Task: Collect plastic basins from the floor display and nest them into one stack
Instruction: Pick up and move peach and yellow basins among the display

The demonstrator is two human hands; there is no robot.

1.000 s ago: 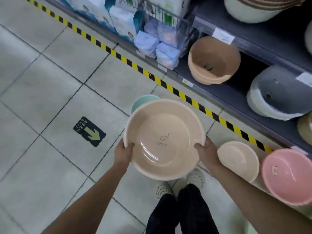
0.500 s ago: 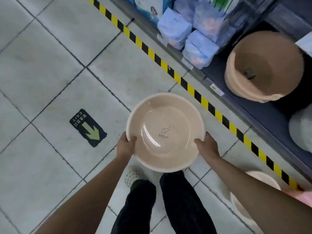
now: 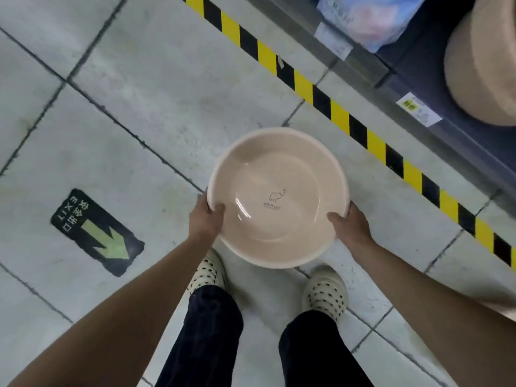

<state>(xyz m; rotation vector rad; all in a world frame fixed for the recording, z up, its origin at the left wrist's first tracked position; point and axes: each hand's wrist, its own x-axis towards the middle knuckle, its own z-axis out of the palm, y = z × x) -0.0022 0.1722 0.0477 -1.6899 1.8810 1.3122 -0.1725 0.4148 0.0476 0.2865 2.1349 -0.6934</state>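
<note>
A large beige plastic basin (image 3: 277, 174) with a small elephant logo printed inside sits level between my hands, above the tiled floor and just ahead of my feet. My left hand (image 3: 205, 219) grips its left rim, thumb hooked over the edge. On the opposite side my right hand (image 3: 350, 226) grips the right rim the same way. No other floor basin shows in this view; whatever lies under the held basin is hidden.
A yellow-and-black hazard stripe (image 3: 343, 115) runs diagonally along the foot of a grey shelf unit (image 3: 418, 88). A tan basin stack (image 3: 483, 65) lies on that shelf beside soft packets (image 3: 368, 18). A black exit-arrow sticker (image 3: 97, 233) marks the floor at left.
My view has tipped further down and closer to the floor. The green, cream and pink basins have dropped out of sight. Both hands keep the same hold on the beige basin.
</note>
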